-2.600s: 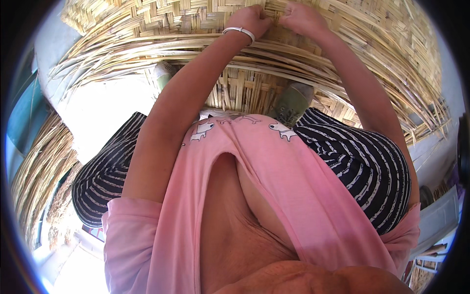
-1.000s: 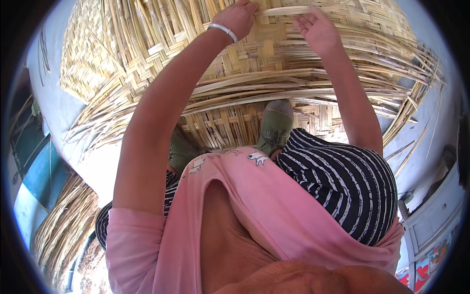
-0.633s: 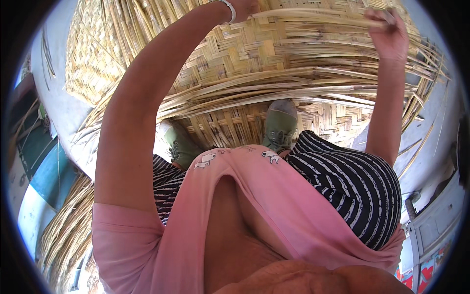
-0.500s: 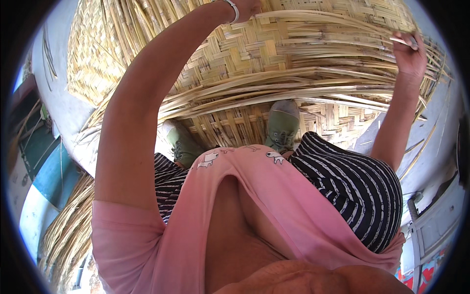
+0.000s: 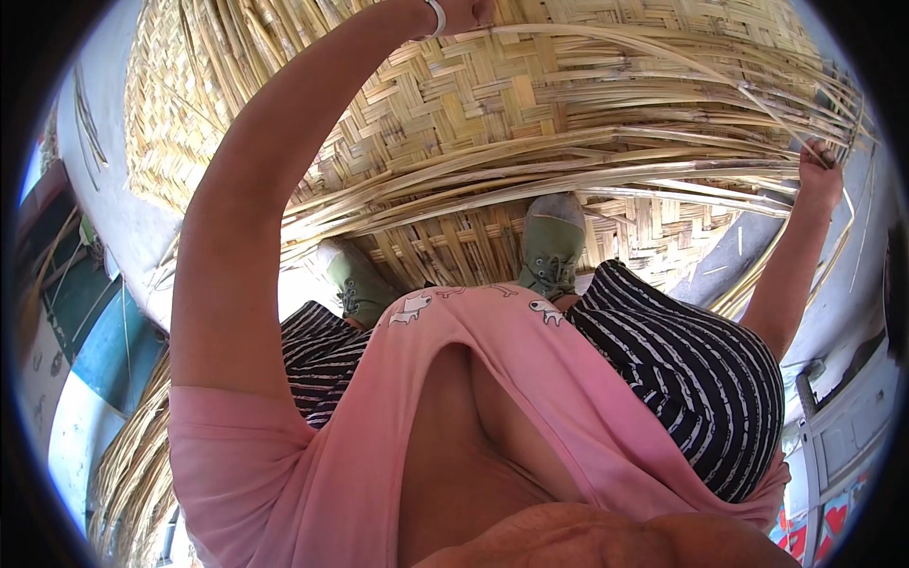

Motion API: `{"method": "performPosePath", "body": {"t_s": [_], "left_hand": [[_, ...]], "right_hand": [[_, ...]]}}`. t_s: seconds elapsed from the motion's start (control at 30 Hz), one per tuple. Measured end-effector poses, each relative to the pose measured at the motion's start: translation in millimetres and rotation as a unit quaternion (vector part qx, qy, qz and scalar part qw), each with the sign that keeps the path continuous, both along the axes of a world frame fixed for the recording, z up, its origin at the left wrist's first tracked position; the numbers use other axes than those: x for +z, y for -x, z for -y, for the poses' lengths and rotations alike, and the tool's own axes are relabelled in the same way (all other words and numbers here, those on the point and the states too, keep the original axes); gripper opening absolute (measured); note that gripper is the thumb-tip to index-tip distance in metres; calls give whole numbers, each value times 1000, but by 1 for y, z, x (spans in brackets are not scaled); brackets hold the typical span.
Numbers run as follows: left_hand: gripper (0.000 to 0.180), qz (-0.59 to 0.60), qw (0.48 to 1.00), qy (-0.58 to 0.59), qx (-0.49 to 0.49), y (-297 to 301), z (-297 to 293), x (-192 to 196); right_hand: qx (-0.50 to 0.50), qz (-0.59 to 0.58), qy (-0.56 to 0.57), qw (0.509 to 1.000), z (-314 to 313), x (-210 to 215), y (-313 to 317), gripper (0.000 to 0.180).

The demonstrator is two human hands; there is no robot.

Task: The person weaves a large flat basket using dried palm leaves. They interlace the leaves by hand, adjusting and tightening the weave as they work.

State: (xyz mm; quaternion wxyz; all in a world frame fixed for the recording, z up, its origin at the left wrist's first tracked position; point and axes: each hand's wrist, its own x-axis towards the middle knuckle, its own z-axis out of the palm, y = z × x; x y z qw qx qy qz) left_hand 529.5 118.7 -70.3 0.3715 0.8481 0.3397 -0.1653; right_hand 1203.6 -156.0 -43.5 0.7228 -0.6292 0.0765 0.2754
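Observation:
A large mat woven from pale straw-coloured strips (image 5: 530, 85) spreads in front of me, with loose long strips (image 5: 568, 156) lying across its near part. At the top edge my left hand (image 5: 462, 14) is closed at one end of a long flat strip (image 5: 653, 45); part of this hand is cut off by the picture's edge. The strip runs in a curve to the right, then bends down toward me. My right hand (image 5: 820, 172) is closed on its other end, beside the mat's right edge.
My green shoes (image 5: 554, 241) rest on the near part of the mat. Upright loose strips (image 5: 237, 38) lie at the upper left. A bundle of dry stalks (image 5: 133, 464) sits at lower left, and a grey metal frame (image 5: 824, 435) stands at lower right.
My right hand has moved down and to the right, drawing the strip's end toward me, so the strip now bends. My left hand has shifted slightly left and up.

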Motion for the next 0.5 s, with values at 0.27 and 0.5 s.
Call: {"method": "performPosePath", "body": {"t_s": [0.27, 0.5], "left_hand": [[15, -6, 988, -153, -16, -3, 28, 7], [17, 41, 985, -161, -39, -7, 27, 17]], "right_hand": [[25, 56, -1, 998, -9, 2, -15, 24], [13, 122, 46, 991, -44, 6, -2, 31]]}}
